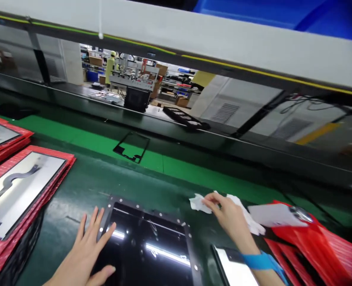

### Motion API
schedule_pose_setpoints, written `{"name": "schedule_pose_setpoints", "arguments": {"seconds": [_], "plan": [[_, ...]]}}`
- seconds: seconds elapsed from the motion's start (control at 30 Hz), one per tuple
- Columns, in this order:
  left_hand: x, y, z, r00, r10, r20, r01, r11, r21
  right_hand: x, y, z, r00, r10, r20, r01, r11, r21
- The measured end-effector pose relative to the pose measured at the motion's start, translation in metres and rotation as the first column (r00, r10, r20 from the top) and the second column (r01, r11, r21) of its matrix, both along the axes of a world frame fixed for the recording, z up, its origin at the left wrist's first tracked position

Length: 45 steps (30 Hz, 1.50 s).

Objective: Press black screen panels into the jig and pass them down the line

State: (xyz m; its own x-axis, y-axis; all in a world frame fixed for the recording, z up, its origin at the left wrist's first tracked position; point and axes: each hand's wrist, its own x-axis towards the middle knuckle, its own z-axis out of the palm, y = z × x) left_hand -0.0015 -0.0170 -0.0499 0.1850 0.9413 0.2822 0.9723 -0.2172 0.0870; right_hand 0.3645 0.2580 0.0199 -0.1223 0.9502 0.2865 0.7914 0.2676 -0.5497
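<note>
A glossy black screen panel (146,246) lies in front of me, with a dark frame dotted with light round spots along its edges. My left hand (89,246) has its fingers spread over the panel's left edge. To the panel's upper right, my right hand (226,214) pinches a crumpled white wipe (197,203) between thumb and fingers. Behind that hand lies more white wipe material (247,218). A blue wrist strap (257,261) circles my right wrist. Below that arm sits a white-faced panel (237,270) with a dark edge.
Red bubble bags (50,153) with a silvery panel (29,186) on top are stacked at left. More red bags (315,242) and a white object with a shiny metal end (277,215) lie right. A thin black frame (132,147) rests on the green strip (176,169). A shelf (176,35) hangs overhead.
</note>
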Motion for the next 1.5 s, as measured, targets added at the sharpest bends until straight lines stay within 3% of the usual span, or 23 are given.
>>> {"name": "schedule_pose_setpoints", "arguments": {"seconds": [0.03, 0.1, 0.17, 0.23, 0.33, 0.4, 0.47, 0.53, 0.63, 0.7, 0.8, 0.97, 1.03, 1.23, 1.37, 1.5], "plan": [[0.001, 0.0, 0.001, 1.0, -0.001, 0.013, 0.001, 1.0, -0.011, -0.021, -0.012, 0.011, 0.986, 0.159, 0.038, -0.158, 0.987, -0.026], [0.004, -0.001, 0.003, 0.999, 0.004, 0.045, -0.003, 1.0, -0.025, -0.071, -0.04, 0.028, 0.846, 0.452, 0.282, -0.468, 0.884, -0.014], [0.005, 0.0, 0.003, 0.998, 0.009, 0.068, -0.007, 1.0, -0.03, -0.122, -0.066, 0.037, 0.702, 0.498, 0.51, -0.597, 0.801, 0.04], [0.005, 0.001, 0.003, 0.997, 0.024, 0.075, -0.021, 0.999, -0.035, -0.166, -0.085, 0.035, 0.578, 0.462, 0.672, -0.683, 0.725, 0.09], [0.003, 0.004, -0.001, 0.997, 0.016, 0.073, -0.014, 0.999, -0.03, -0.208, -0.097, 0.018, 0.458, 0.478, 0.749, -0.791, 0.604, 0.099], [0.001, 0.005, -0.004, 0.997, -0.01, 0.078, 0.012, 1.0, -0.026, -0.221, -0.097, 0.005, 0.43, 0.534, 0.728, -0.831, 0.549, 0.088], [-0.001, 0.005, -0.008, 0.996, -0.024, 0.088, 0.027, 0.999, -0.03, -0.226, -0.096, -0.006, 0.438, 0.605, 0.665, -0.841, 0.537, 0.066], [-0.001, 0.005, -0.012, 0.994, -0.033, 0.104, 0.037, 0.999, -0.035, -0.226, -0.096, -0.011, 0.487, 0.673, 0.557, -0.825, 0.563, 0.042], [0.0, 0.005, -0.013, 0.992, -0.02, 0.128, 0.026, 0.999, -0.042, -0.224, -0.096, -0.012, 0.563, 0.734, 0.38, -0.796, 0.605, 0.008], [0.001, 0.006, -0.01, 0.991, -0.02, 0.13, 0.025, 0.999, -0.037, -0.224, -0.096, -0.012, 0.571, 0.749, 0.337, -0.796, 0.606, 0.001], [0.001, 0.006, 0.0, 0.994, -0.026, 0.105, 0.032, 0.998, -0.057, -0.225, -0.094, -0.015, 0.512, 0.762, 0.397, -0.837, 0.546, 0.032], [0.002, 0.007, 0.009, 0.994, -0.019, 0.104, 0.026, 0.997, -0.066, -0.226, -0.083, -0.015, 0.332, 0.813, 0.478, -0.931, 0.363, 0.03], [0.002, 0.006, 0.011, 0.993, -0.022, 0.116, 0.03, 0.997, -0.068, -0.225, -0.078, -0.014, 0.293, 0.82, 0.492, -0.947, 0.321, 0.029], [0.0, 0.007, 0.018, 0.99, -0.035, 0.136, 0.047, 0.995, -0.093, -0.225, -0.073, -0.016, 0.337, 0.795, 0.504, -0.936, 0.341, 0.089], [0.001, 0.006, 0.02, 0.99, -0.028, 0.135, 0.042, 0.994, -0.1, -0.225, -0.074, -0.016, 0.274, 0.804, 0.528, -0.957, 0.282, 0.068], [0.002, 0.005, 0.017, 0.99, -0.024, 0.139, 0.041, 0.992, -0.116, -0.224, -0.072, -0.017, 0.342, 0.784, 0.518, -0.935, 0.336, 0.11]]}}
